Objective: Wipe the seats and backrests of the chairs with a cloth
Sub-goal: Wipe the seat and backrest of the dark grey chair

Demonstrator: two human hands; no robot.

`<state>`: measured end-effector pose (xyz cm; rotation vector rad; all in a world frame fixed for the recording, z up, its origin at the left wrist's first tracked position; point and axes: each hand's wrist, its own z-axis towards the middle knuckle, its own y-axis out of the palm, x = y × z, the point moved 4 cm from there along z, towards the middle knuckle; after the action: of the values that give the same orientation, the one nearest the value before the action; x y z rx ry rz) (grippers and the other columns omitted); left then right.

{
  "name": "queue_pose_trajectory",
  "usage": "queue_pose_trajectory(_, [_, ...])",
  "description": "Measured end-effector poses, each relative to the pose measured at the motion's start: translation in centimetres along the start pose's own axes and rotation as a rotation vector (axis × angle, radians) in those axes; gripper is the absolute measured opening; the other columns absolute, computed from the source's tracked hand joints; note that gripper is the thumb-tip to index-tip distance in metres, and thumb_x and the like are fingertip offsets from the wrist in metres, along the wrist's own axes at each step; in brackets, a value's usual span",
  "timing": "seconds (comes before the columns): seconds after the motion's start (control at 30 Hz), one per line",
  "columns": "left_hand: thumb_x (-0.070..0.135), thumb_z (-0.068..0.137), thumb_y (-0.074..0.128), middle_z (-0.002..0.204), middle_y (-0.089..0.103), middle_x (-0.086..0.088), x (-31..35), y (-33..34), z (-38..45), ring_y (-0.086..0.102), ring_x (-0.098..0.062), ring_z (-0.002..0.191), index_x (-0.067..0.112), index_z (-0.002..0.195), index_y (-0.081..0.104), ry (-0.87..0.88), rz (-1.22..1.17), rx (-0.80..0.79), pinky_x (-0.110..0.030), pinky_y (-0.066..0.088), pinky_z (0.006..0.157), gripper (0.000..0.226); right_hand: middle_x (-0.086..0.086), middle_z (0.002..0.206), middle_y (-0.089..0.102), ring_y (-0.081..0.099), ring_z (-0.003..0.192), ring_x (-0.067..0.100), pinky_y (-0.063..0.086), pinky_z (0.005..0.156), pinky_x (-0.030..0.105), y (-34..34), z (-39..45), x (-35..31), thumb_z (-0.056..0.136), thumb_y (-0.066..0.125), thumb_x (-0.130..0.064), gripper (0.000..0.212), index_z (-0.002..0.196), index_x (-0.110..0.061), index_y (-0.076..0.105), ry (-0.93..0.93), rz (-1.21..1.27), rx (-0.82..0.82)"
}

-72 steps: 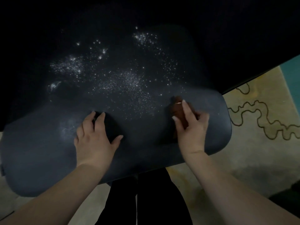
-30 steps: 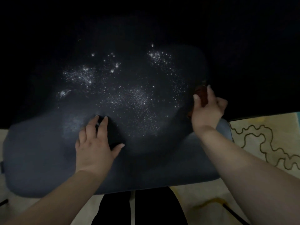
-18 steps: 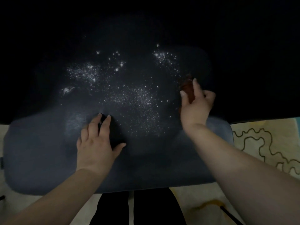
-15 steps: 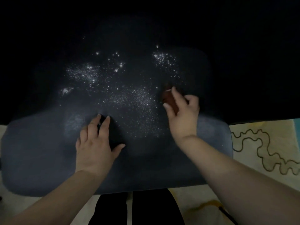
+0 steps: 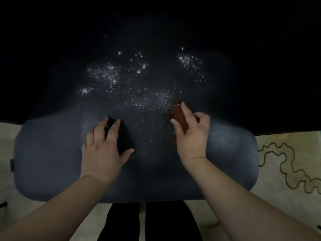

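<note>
A dark blue-grey chair seat (image 5: 52,162) fills the middle of the view, its far part lost in darkness. White specks of dust (image 5: 147,101) are scattered over its centre. My right hand (image 5: 192,134) holds a bunched reddish-brown cloth (image 5: 178,113) against the seat, just right of the specks. My left hand (image 5: 102,146) lies flat on the seat with its fingers spread, left of centre.
A pale rug with a dark wavy line pattern (image 5: 286,164) lies on the floor to the right of the seat. My dark trouser legs (image 5: 149,221) show below the seat's near edge. The upper part of the view is black.
My right hand with the cloth has swept from the seat's right edge leftward and toward me across the dusty area. My left hand has stayed in place.
</note>
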<state>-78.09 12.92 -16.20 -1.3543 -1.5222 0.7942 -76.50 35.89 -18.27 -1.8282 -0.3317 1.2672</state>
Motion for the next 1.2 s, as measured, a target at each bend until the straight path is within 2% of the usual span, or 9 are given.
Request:
queue_pose_trajectory(0.13, [0.049, 0.071, 0.077, 0.148, 0.030, -0.010, -1.5, -0.2, -0.5, 0.031, -0.036, 0.128, 0.023, 0.146, 0.037, -0.009, 0.001, 0.000, -0.053, 0.037, 0.101, 0.090, 0.013, 0.127, 0.038, 0.045, 0.117, 0.030, 0.038, 0.109, 0.042, -1.7, 0.1, 1.9, 0.091, 0.066, -0.027, 0.056, 0.143, -0.030, 0.046, 0.143, -0.004, 0.144])
queue_pose_trajectory(0.3, [0.048, 0.070, 0.078, 0.145, 0.032, -0.011, -3.3, -0.4, -1.1, 0.032, -0.036, 0.125, 0.023, 0.145, 0.038, -0.018, 0.001, 0.000, -0.055, 0.039, 0.098, 0.089, 0.016, 0.125, 0.041, 0.044, 0.112, 0.030, 0.034, 0.105, 0.033, 1.1, -3.1, -1.2, 0.089, 0.069, -0.025, 0.056, 0.141, -0.030, 0.049, 0.079, -0.030, 0.092])
queue_pose_trajectory(0.43, [0.049, 0.071, 0.077, 0.145, 0.032, -0.011, -3.8, -0.4, -1.2, 0.034, -0.035, 0.124, 0.024, 0.145, 0.038, -0.011, -0.003, 0.009, -0.054, 0.040, 0.097, 0.088, 0.011, 0.125, 0.038, 0.043, 0.114, 0.025, 0.035, 0.107, 0.032, 2.0, -2.2, -2.6, 0.089, 0.069, -0.027, 0.057, 0.141, -0.034, 0.048, -0.004, -0.034, 0.025])
queue_pose_trajectory(0.6, [0.049, 0.072, 0.077, 0.146, 0.031, -0.010, -4.8, -0.5, -1.1, 0.031, -0.032, 0.126, 0.026, 0.145, 0.036, -0.021, -0.024, 0.027, -0.052, 0.040, 0.098, 0.087, 0.011, 0.131, 0.035, 0.041, 0.121, 0.026, 0.027, 0.110, 0.027, -0.1, -2.3, -0.1, 0.091, 0.067, -0.025, 0.059, 0.144, -0.034, 0.044, 0.145, -0.026, 0.123])
queue_pose_trajectory(0.77, [0.050, 0.072, 0.075, 0.148, 0.029, -0.010, -5.4, -0.4, -1.0, 0.029, -0.032, 0.128, 0.027, 0.146, 0.034, -0.041, -0.052, 0.025, -0.052, 0.039, 0.099, 0.088, 0.017, 0.121, 0.041, 0.044, 0.110, 0.030, 0.033, 0.106, 0.032, 4.0, -4.9, -5.1, 0.086, 0.073, -0.020, 0.059, 0.139, -0.029, 0.052, -0.086, -0.042, -0.029])
queue_pose_trajectory(0.83, [0.051, 0.073, 0.075, 0.149, 0.028, -0.009, -5.7, -0.4, -1.0, 0.028, -0.031, 0.128, 0.027, 0.147, 0.032, -0.055, -0.070, 0.027, -0.051, 0.038, 0.101, 0.088, 0.017, 0.119, 0.042, 0.044, 0.108, 0.029, 0.034, 0.105, 0.031, 4.7, -3.7, -6.0, 0.085, 0.074, -0.021, 0.058, 0.139, -0.028, 0.053, -0.127, -0.041, -0.011])
queue_pose_trajectory(0.97, [0.051, 0.074, 0.073, 0.150, 0.025, -0.008, -6.7, -0.4, -1.2, 0.026, -0.030, 0.129, 0.029, 0.148, 0.029, -0.078, -0.078, 0.019, -0.049, 0.036, 0.103, 0.089, 0.011, 0.127, 0.036, 0.043, 0.117, 0.026, 0.037, 0.111, 0.039, 3.2, -1.8, -3.5, 0.088, 0.070, -0.021, 0.059, 0.142, -0.031, 0.048, 0.097, 0.051, 0.094])
queue_pose_trajectory(1.0, [0.051, 0.074, 0.074, 0.150, 0.024, -0.008, -7.0, -0.4, -1.3, 0.026, -0.030, 0.129, 0.029, 0.148, 0.029, -0.085, -0.079, 0.018, -0.049, 0.036, 0.103, 0.089, 0.012, 0.127, 0.036, 0.043, 0.118, 0.028, 0.036, 0.112, 0.039, 2.9, -2.5, -3.5, 0.089, 0.070, -0.022, 0.059, 0.142, -0.031, 0.047, 0.095, 0.022, 0.097])
queue_pose_trajectory(1.2, [0.051, 0.074, 0.074, 0.150, 0.023, -0.007, -6.8, -0.6, -1.4, 0.023, -0.028, 0.129, 0.029, 0.148, 0.029, -0.105, -0.113, 0.008, -0.047, 0.033, 0.105, 0.090, 0.019, 0.117, 0.043, 0.043, 0.104, 0.033, 0.037, 0.101, 0.040, 6.6, -5.7, -8.4, 0.084, 0.074, -0.024, 0.056, 0.136, -0.028, 0.056, -0.220, -0.092, -0.106])
